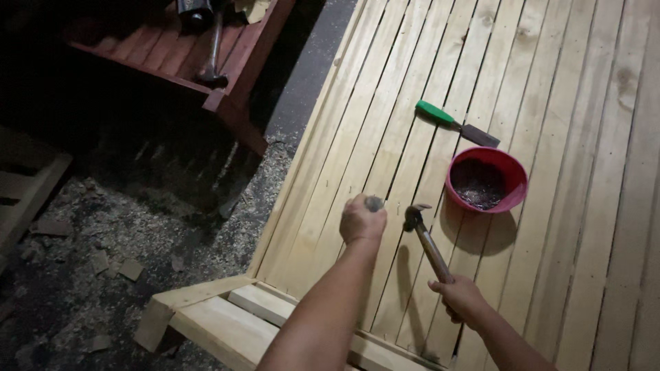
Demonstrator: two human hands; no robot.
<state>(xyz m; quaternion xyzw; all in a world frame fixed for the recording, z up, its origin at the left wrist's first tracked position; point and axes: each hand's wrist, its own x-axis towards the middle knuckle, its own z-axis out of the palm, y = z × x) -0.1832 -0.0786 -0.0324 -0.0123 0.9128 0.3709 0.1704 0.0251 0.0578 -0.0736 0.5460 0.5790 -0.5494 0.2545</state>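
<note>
My left grip [362, 218] is closed into a fist around a small dark metal piece [374, 203], held just above the pale wooden slats [550, 82]. My right grip [459, 297] is wrapped around the wooden handle of a hammer [426, 240], whose head hangs close beside my left fist, slightly to its right. Just beyond the hammer head, a red bowl [514, 180] with dark small bits inside rests on the slats. Past the bowl lies a chisel with a green handle [455, 124]. To the left, wood scraps and sawdust cover the dark floor [103, 233], and a reddish slatted frame [206, 48] stands further off with another hammer [212, 55] lying on it.
</note>
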